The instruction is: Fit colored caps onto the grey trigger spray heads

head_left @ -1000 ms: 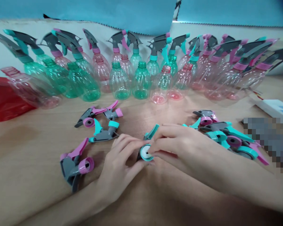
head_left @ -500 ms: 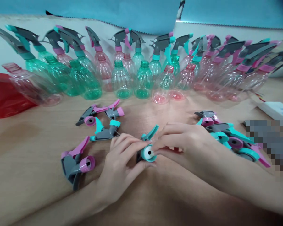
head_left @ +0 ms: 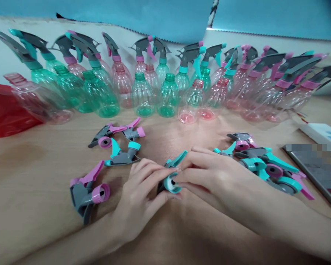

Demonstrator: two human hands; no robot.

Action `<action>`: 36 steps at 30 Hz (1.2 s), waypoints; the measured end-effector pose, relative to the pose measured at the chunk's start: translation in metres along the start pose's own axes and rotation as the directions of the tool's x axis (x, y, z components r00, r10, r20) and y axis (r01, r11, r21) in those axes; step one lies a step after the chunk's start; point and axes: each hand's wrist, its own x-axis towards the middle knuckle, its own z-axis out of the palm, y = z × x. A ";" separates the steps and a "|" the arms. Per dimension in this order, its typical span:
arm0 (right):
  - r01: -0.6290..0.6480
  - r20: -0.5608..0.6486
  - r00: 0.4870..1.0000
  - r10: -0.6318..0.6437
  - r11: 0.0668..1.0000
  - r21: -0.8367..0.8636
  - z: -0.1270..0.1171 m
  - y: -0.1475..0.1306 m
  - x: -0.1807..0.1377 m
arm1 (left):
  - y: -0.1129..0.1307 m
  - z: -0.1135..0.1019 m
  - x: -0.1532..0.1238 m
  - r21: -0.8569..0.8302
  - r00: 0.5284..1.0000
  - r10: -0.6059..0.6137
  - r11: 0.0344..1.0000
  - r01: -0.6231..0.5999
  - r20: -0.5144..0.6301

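Note:
My left hand (head_left: 142, 197) is closed around a grey and turquoise trigger spray head (head_left: 169, 183), its cap opening facing me. A white disc shows inside that cap, with a dark hole in it. Over the cap's right side, my right hand (head_left: 209, 173) has its thumb and fingers pinched together at the opening. Whatever they hold there, if anything, is hidden by the fingertips. Left of my hands lie a pink and grey spray head (head_left: 88, 193) and a turquoise one (head_left: 124, 154). Beyond my right wrist is a pile of spray heads (head_left: 267, 165).
A row of bottles stands across the back, some uncapped like the green bottle (head_left: 168, 97), others fitted with spray heads. A red bag (head_left: 11, 112) lies at the left. On the right are a phone (head_left: 317, 173) and a white box (head_left: 324, 132).
My right fingertips have moved left and further over the cap's opening, covering more of the white disc. The spray head in my left hand has tilted slightly.

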 end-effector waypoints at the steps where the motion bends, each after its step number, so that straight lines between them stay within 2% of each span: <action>1: 0.017 0.006 1.000 -0.017 1.000 -0.003 0.000 -0.001 0.000 | 0.000 0.000 0.000 0.003 1.000 -0.001 1.000 0.001 0.002; 5: 0.068 0.015 0.998 -0.069 0.997 0.041 0.002 -0.001 0.001 | -0.001 0.001 0.000 0.005 1.000 0.031 1.000 -0.031 0.006; 10: 0.042 -0.015 0.999 -0.041 0.998 0.036 0.002 -0.001 0.002 | -0.001 0.001 0.000 0.013 0.999 0.053 0.999 -0.053 0.004; 15: 0.078 0.048 0.996 -0.075 0.995 -0.069 -0.001 -0.003 0.001 | 0.000 0.001 -0.002 0.021 0.999 0.035 0.999 -0.035 -0.007; 19: 0.119 0.025 0.993 -0.117 0.985 -0.127 0.002 -0.004 0.001 | 0.002 0.002 -0.002 0.007 0.999 0.025 1.000 -0.025 -0.033; 24: 0.056 0.005 0.998 -0.056 0.998 -0.031 0.002 -0.002 0.001 | 0.003 0.001 0.000 0.020 0.998 0.047 0.999 -0.047 -0.038; 27: 0.015 0.079 0.997 -0.018 0.999 0.037 -0.005 0.000 -0.001 | 0.004 0.000 0.000 0.019 0.997 0.068 0.998 -0.067 -0.031; 30: 0.029 0.143 0.989 -0.037 0.998 0.062 -0.010 0.002 -0.002 | 0.005 -0.001 -0.001 0.004 0.998 0.060 0.998 -0.060 -0.003; 36: 0.056 0.019 0.998 -0.055 0.996 -0.073 -0.002 0.001 -0.001 | 0.001 -0.002 0.000 -0.025 1.000 0.027 0.999 -0.027 -0.013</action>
